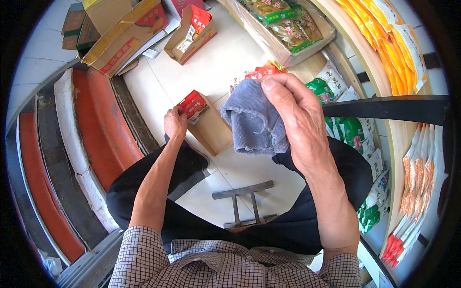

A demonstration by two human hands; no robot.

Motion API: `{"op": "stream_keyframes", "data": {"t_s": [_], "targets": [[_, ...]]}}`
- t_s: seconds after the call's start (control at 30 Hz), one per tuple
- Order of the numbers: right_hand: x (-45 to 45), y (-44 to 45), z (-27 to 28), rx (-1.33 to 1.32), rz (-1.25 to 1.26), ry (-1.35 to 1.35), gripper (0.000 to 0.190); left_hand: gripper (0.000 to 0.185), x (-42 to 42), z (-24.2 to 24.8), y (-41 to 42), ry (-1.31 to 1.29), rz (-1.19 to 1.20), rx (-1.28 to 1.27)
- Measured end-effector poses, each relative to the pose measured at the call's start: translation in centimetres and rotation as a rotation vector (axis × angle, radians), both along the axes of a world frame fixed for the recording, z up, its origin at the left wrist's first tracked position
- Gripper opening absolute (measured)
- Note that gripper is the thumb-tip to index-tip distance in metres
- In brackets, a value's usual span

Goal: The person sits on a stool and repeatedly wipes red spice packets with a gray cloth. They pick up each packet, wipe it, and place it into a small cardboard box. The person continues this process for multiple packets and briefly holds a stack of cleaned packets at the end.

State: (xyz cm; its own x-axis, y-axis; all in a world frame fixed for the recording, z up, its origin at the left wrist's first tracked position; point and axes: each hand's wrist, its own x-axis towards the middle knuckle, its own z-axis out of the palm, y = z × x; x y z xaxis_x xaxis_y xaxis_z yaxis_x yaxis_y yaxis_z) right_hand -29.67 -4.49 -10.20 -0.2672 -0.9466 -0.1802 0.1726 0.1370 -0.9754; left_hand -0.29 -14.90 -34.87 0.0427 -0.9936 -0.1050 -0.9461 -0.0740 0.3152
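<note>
A folded blue-grey cloth with frayed edges hangs from my right hand, pinched between thumb and fingers. My left hand holds the edge of a red packet at the far end of an open cardboard box on the floor. The rest of that box shows its bare brown inside. Just beyond the cloth lie more red packets, partly hidden by the cloth and my right hand.
Another open box holds red packets farther off. Cardboard cartons stand at the upper left, above red and black steps. A plastic-lined box of green packs and shelves of packets line the right. A small wooden stool stands between my legs.
</note>
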Motion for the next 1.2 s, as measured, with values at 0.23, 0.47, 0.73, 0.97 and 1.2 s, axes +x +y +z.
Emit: {"op": "stream_keyframes", "data": {"t_s": [0.23, 0.47, 0.73, 0.97, 1.2], "targets": [[0.3, 0.1, 0.7, 0.013, -0.056, -0.007, 0.028, 0.028, -1.3, -0.4, 2.3, 0.381, -0.108, -0.208], [0.5, 0.3, 1.0, 0.105, -0.042, -0.01, 0.026, 0.061, 1.4, -11.2, 3.1, 0.014, -0.407, 0.339], [-0.2, 0.3, 0.4, 0.105, -0.172, -0.079, 0.024, 0.079, 0.2, -10.7, 2.2, 0.193, -0.223, 0.386], [-3.3, 1.5, 0.9, 0.046, -0.359, -0.026, 0.03, 0.031, -4.0, -6.2, 3.5, 0.283, -0.057, 0.167], [-6.0, 3.5, 1.8, 0.077, -0.445, 0.289, 0.055, 0.03, -10.6, -3.9, 3.2, 0.534, -0.229, 0.271]]}}
